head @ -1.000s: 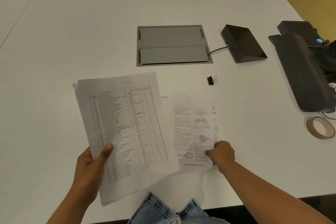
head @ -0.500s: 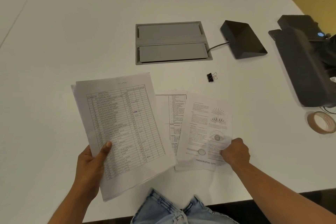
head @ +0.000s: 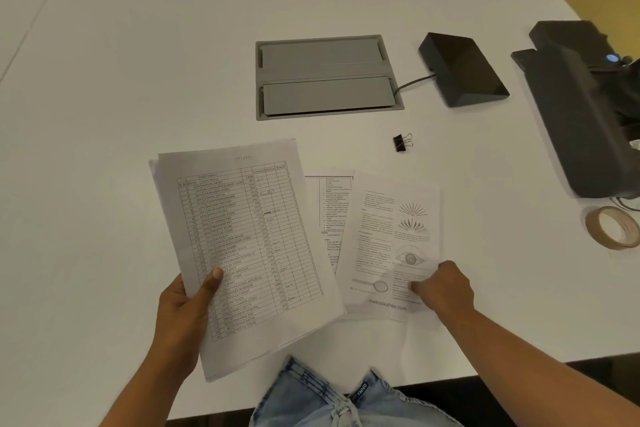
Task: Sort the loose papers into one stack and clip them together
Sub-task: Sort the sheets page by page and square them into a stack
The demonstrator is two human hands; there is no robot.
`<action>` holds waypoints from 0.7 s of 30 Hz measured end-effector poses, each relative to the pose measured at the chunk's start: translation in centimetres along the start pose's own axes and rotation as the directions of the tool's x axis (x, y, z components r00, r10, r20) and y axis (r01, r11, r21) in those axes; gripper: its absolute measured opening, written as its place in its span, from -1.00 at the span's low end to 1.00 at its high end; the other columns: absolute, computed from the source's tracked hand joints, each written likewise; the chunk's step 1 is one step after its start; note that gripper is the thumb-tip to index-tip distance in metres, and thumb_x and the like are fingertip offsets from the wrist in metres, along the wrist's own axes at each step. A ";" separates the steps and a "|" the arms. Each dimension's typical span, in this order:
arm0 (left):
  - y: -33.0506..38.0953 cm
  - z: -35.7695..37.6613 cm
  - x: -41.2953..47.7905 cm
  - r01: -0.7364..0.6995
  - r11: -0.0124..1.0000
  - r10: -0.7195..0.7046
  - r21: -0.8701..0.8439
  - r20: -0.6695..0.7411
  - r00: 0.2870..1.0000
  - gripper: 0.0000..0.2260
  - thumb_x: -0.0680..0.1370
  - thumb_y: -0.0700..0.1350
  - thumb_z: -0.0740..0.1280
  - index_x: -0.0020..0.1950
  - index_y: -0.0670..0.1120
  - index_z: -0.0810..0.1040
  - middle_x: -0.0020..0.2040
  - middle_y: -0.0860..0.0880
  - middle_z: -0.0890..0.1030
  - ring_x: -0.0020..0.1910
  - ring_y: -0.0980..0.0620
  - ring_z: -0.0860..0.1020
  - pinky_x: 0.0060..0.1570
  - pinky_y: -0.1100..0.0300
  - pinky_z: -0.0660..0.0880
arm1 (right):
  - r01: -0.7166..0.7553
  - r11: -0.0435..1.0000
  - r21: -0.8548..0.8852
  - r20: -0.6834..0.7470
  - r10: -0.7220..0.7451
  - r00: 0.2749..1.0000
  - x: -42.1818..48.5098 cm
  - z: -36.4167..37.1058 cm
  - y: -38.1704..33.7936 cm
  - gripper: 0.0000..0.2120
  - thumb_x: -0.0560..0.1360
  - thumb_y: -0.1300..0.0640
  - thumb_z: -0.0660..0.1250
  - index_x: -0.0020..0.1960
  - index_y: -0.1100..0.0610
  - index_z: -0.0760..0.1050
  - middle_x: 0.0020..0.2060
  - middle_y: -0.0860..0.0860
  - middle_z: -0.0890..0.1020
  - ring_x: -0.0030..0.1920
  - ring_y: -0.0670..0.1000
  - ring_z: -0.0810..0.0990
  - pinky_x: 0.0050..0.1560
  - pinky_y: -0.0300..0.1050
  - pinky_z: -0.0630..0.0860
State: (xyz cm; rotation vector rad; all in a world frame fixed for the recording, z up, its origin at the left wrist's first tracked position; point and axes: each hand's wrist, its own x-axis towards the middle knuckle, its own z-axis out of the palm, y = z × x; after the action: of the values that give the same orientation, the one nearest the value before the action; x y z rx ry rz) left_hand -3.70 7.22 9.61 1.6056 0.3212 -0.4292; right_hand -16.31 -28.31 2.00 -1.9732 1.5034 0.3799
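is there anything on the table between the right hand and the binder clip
Nothing visible does. The right hand presses on the eye-diagram sheet, and beyond that sheet's top edge only bare table lies before the binder clip.

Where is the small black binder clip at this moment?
The small black binder clip lies alone on the white table, right of centre, between the grey recessed panel and the illustrated sheet.

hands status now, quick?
Left hand: closed, holding the table sheets.
Right hand: fingers curled, pressing on the eye-diagram page; grip cannot be told.
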 end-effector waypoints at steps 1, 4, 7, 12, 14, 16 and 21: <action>0.0 0.0 0.0 0.001 1.000 -0.001 -0.001 -0.001 1.000 -0.85 0.55 -0.09 0.37 0.11 0.03 0.63 -0.02 0.04 0.75 -0.01 -0.05 0.70 -0.12 0.06 0.61 | -0.002 1.000 0.015 0.008 0.002 1.000 0.0 0.2 0.0 -0.44 0.22 0.01 0.61 0.06 0.18 0.43 -0.12 0.05 0.57 -0.03 0.18 0.64 -0.17 -0.09 0.49; -0.1 0.0 0.1 0.006 1.000 -0.006 -0.004 -0.009 1.000 -0.85 0.55 -0.09 0.37 0.11 0.03 0.63 0.01 0.02 0.74 0.01 -0.07 0.69 -0.07 0.02 0.60 | -0.027 0.994 0.102 0.047 0.022 0.999 0.0 0.4 -0.1 -0.65 0.22 0.09 0.62 -0.09 0.15 0.57 -0.13 0.09 0.69 -0.16 0.14 0.65 -0.24 -0.13 0.51; 0.0 0.0 0.3 0.009 1.000 -0.009 -0.002 -0.008 1.000 -0.85 0.54 -0.08 0.38 0.10 0.02 0.64 0.01 0.01 0.74 0.02 -0.08 0.69 -0.03 0.01 0.59 | -0.010 0.981 0.193 0.048 0.001 0.999 0.0 0.1 -0.1 -0.81 0.32 0.15 0.56 -0.27 0.11 0.54 -0.17 0.11 0.70 -0.26 0.09 0.61 -0.35 -0.19 0.44; 0.1 0.0 0.4 0.000 1.000 0.000 -0.013 -0.003 1.000 -0.86 0.54 -0.08 0.37 0.09 0.03 0.63 -0.01 0.04 0.75 -0.02 -0.03 0.70 -0.08 0.04 0.60 | 0.172 0.964 0.202 0.005 -0.177 0.984 -0.4 -2.5 -0.1 -0.92 0.49 0.12 0.38 -0.04 0.10 0.53 -0.08 0.05 0.66 -0.14 0.08 0.61 -0.15 -0.09 0.54; 0.1 0.0 0.5 0.000 1.000 0.000 -0.018 -0.006 1.000 -0.84 0.55 -0.08 0.37 0.11 0.04 0.62 0.02 0.02 0.73 -0.01 -0.05 0.69 -0.08 0.03 0.60 | 0.241 0.948 0.207 -0.013 -0.244 0.970 -0.6 -4.0 -0.1 -0.82 0.53 0.16 0.33 0.13 0.14 0.54 -0.02 0.07 0.64 -0.08 0.09 0.58 -0.06 -0.08 0.51; 0.1 -0.1 0.6 -0.002 1.000 0.002 -0.023 -0.002 1.000 -0.84 0.55 -0.08 0.37 0.12 0.03 0.62 0.02 0.01 0.74 -0.03 -0.05 0.71 -0.10 0.05 0.61 | 0.289 0.939 0.187 -0.045 -0.285 0.957 -1.0 -5.6 -0.1 -0.77 0.55 0.20 0.31 0.20 0.18 0.55 0.01 0.11 0.64 -0.08 0.09 0.55 -0.05 -0.10 0.46; 0.1 -0.3 0.8 -0.007 1.000 0.007 -0.023 0.007 1.000 -0.85 0.56 -0.10 0.36 0.12 0.02 0.63 0.00 0.05 0.75 -0.05 0.00 0.72 -0.15 0.12 0.63 | 0.339 0.913 0.226 -0.141 -0.314 0.939 -2.6 -9.3 0.0 -0.76 0.58 0.22 0.29 0.21 0.23 0.57 -0.01 0.14 0.66 -0.16 0.06 0.55 -0.29 -0.25 0.40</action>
State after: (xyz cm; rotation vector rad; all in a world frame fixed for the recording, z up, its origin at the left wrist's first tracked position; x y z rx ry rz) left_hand -2.91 7.46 9.35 1.5824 0.3138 -0.4247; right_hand -18.40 -32.17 10.60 -2.0165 1.1809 -0.0515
